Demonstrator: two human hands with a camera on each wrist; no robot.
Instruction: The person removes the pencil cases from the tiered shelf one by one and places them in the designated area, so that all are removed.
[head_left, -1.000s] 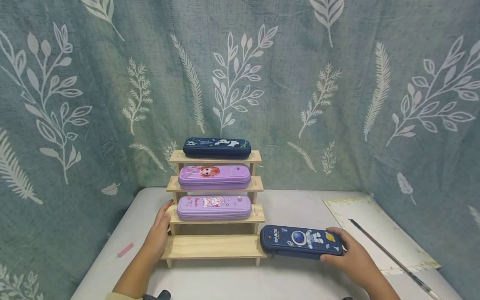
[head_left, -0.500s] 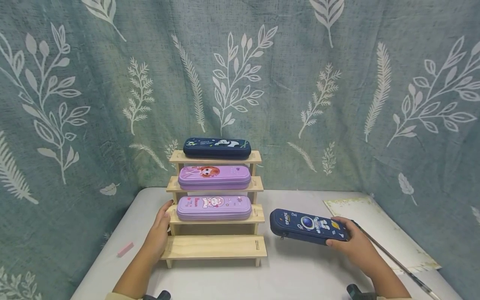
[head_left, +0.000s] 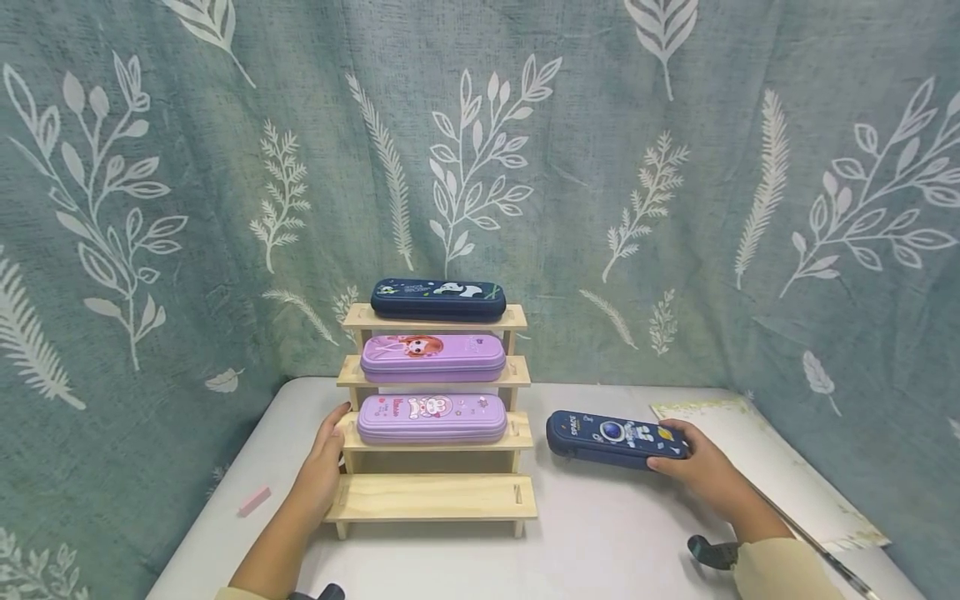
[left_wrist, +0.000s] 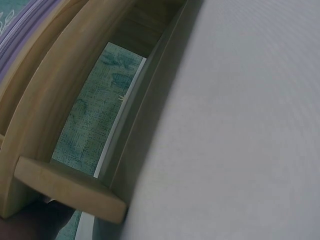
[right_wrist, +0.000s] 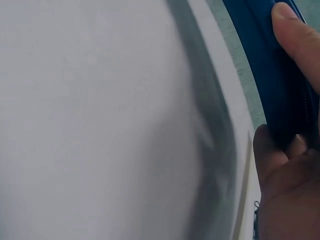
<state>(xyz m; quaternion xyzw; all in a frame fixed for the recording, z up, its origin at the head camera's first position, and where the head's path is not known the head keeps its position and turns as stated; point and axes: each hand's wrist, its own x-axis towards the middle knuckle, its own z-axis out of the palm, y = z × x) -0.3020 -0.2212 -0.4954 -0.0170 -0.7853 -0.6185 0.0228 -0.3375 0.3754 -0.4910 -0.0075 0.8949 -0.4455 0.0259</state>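
My right hand (head_left: 701, 467) grips the right end of a dark blue pencil case (head_left: 600, 442) with an astronaut and "SPACE" on its lid. The thumb lies along the near side of the case; in the right wrist view the thumb (right_wrist: 297, 40) presses the blue case (right_wrist: 270, 65). It lies to the right of a four-step wooden stand (head_left: 435, 498), apart from it. My left hand (head_left: 322, 467) holds the stand's left end near the second step from the bottom. In the left wrist view, part of that hand (left_wrist: 35, 222) shows below a wooden piece (left_wrist: 70, 190).
On the stand's upper steps lie a rabbit pencil case (head_left: 431, 417), a purple girl pencil case (head_left: 432, 358) and a dark panda case (head_left: 438, 300). The bottom step is bare. A pink eraser-like block (head_left: 255, 501) lies left; a paper sheet (head_left: 780, 458) and brush (head_left: 832, 567) lie right.
My right hand has carried the astronaut pencil case away from the bottom step, rightward and back; it was lifted and tilted and now lies lower and flatter. The left hand stays at the stand.
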